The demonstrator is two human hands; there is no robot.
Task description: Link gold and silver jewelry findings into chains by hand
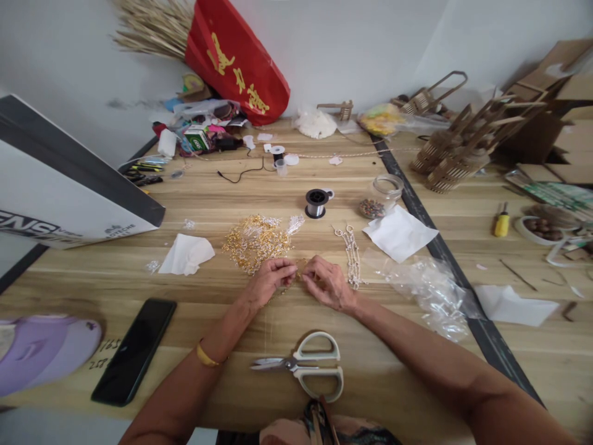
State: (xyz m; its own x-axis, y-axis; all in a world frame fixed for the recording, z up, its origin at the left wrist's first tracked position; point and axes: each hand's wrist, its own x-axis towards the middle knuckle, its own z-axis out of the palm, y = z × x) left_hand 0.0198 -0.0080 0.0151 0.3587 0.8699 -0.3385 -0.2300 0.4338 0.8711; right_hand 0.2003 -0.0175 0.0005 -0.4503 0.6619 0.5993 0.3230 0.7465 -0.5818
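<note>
My left hand point(275, 277) and my right hand point(325, 281) meet over the middle of the table. Both are closed, pinching a thin gold beaded chain point(299, 271) between the fingertips; part of it hangs below my left fingers. Just beyond my left hand lies a tangled heap of gold and silver beaded chains point(254, 241). To the right of my right hand, several silver chains point(353, 256) are laid out lengthwise. Nearer to me rest scissors point(296, 364) with white handles, their blades pointing left. A spool of silvery wire point(316, 204) stands behind my hands.
On the left are a phone point(134, 352), a purple object point(50, 352), a white tissue point(186, 254) and a large box point(69, 185). On the right are a glass jar point(388, 186) with beads, white paper point(399, 233) and clear plastic bags point(435, 296). Wooden baskets point(456, 157) stand farther back.
</note>
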